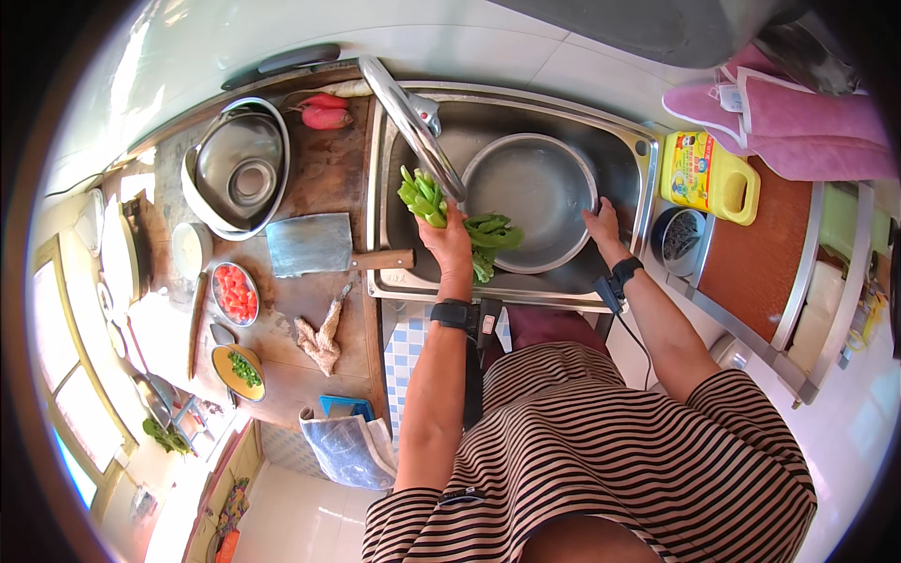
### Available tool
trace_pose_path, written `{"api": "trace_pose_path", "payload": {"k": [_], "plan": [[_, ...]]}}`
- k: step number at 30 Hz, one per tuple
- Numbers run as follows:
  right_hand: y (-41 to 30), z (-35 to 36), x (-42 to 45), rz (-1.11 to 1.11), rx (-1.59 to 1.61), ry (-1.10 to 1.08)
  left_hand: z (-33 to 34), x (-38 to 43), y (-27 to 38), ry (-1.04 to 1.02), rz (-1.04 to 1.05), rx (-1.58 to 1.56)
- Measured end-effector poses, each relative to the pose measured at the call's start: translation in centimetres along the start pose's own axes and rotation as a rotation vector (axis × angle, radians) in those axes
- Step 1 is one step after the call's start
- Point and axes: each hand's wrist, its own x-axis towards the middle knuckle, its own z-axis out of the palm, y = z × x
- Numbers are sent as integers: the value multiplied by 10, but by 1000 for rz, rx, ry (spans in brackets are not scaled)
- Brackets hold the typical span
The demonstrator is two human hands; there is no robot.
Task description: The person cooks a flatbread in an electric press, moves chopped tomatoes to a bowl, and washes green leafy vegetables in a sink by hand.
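Observation:
My left hand (pixel 447 243) grips a bunch of leafy greens (pixel 496 236) over the left part of the stainless-steel sink (pixel 440 105). Pale green stalks rise above the fist and dark leaves hang out to its right. Fingers of my right hand (pixel 604 224) are on the right rim of a round metal basin (pixel 538 200), which sits in the sink; the thumb's exact hold is hard to see. Water seems to lie in the basin. Above my left hand, the end of the chrome faucet (pixel 415 130) reaches down close to the greens.
On the wooden counter at left are a cleaver (pixel 310 245), a bowl of diced red pieces (pixel 236 294), a bowl of chopped greens (pixel 245 369), nested metal bowls (pixel 239 169) and red radishes (pixel 326 112). A yellow jug (pixel 707 176) stands right of the sink.

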Motion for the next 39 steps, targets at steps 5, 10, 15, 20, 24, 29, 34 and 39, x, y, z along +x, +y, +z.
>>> {"api": "trace_pose_path", "payload": {"k": [5, 10, 15, 20, 24, 29, 34, 39], "plan": [[-10, -8, 10, 50, 142, -245, -7, -4, 18, 34, 41, 4], [-57, -31, 0, -58, 86, -242, -15, -9, 18, 65, 55, -56], [-106, -47, -23, -167, 180, -147, -17, -14, 20, 87, 75, -69], [-164, -57, -50, -292, 180, -55, -21, -19, 22, 76, 44, -168], [-187, -63, -74, -502, 48, 139, -31, -19, 28, 47, 55, -110], [-195, -91, -91, -762, -110, 322, -35, -12, 31, 13, 89, -180], [-202, -125, -109, -899, -177, 433, -38, -8, 34, -70, 73, -169], [-213, -149, -123, -981, -218, 494, -37, -5, 35, -94, 69, -176]]}}
